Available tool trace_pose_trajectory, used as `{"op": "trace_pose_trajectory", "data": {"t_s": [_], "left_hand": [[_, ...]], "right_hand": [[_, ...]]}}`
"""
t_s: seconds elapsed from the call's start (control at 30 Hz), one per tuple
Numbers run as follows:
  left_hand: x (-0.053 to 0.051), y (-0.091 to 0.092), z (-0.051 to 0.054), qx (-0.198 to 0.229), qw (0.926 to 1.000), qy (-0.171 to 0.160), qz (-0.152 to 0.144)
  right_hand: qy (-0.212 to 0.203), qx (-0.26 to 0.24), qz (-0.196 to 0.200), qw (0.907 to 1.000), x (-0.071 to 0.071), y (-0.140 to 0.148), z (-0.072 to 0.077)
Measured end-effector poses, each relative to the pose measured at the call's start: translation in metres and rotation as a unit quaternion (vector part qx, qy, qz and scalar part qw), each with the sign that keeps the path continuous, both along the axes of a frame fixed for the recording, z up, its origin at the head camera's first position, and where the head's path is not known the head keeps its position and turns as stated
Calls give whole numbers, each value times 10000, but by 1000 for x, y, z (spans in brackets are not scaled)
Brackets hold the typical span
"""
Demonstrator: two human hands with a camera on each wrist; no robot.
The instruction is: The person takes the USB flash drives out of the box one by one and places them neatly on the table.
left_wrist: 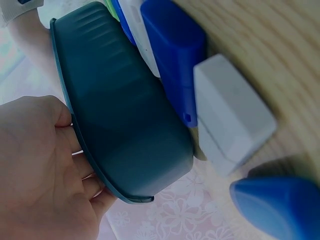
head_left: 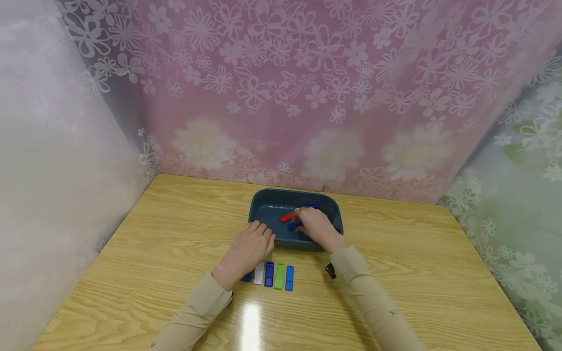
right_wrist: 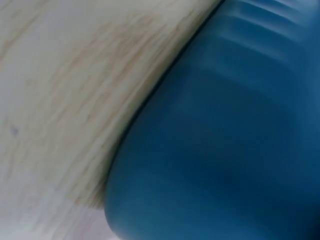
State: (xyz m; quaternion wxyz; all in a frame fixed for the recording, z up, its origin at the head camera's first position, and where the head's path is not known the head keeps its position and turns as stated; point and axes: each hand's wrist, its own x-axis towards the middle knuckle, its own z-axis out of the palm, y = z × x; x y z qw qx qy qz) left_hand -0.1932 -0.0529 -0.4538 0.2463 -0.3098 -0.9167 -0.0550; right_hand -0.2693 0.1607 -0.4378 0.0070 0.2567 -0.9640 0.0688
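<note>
**Left hand (head_left: 249,243) on the bin's rim, right hand (head_left: 318,226) inside the bin (head_left: 267,213)**

Read the bin as a dial, twelve at its far side. At eight o'clock the left hand grasps the rim, its fingers curled over it. Near that hand, the left wrist view shows a bright blue piece (left_wrist: 282,206) and a white block (left_wrist: 232,115) on the table (head_left: 408,273). The row then runs from seven round to six o'clock, outside the bin: a dark blue piece (head_left: 247,277), partly hidden by the hand, a white piece (head_left: 258,274), a violet-blue piece (head_left: 269,275), a green piece (head_left: 279,277) and a light blue piece (head_left: 289,278). Inside, just toward ten o'clock from the middle, a slanted red piece (head_left: 286,217) meets the right hand's fingers; a blue piece (head_left: 291,226) lies beside it, partly covered. The right hand enters from four o'clock, fingers bent down; I cannot tell whether it pinches either piece. Toward one o'clock lies a blue strip (head_left: 312,206).
</note>
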Motion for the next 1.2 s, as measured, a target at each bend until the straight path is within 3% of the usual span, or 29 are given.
{"op": "trace_pose_trajectory", "data": {"t_s": [0.27, 0.53, 0.7, 0.93, 1.2], "left_hand": [[0, 0, 0, -7, 10000, 29, -1], [1, 0, 1, -98, 9997, -215, 87], [1, 0, 1, -17, 9998, -167, 54], [1, 0, 1, 6, 10000, -63, 22], [-1, 0, -3, 55, 9999, 155, -39]], "right_hand": [[-46, -270, 43, 9996, 2, 8, -1], [164, -1093, -128, 9938, 11, 17, 2], [86, -1786, -425, 9830, 20, 21, 9], [96, -2520, -556, 9661, 35, 27, 18], [36, -3111, -619, 9483, 66, 30, 30]]}}
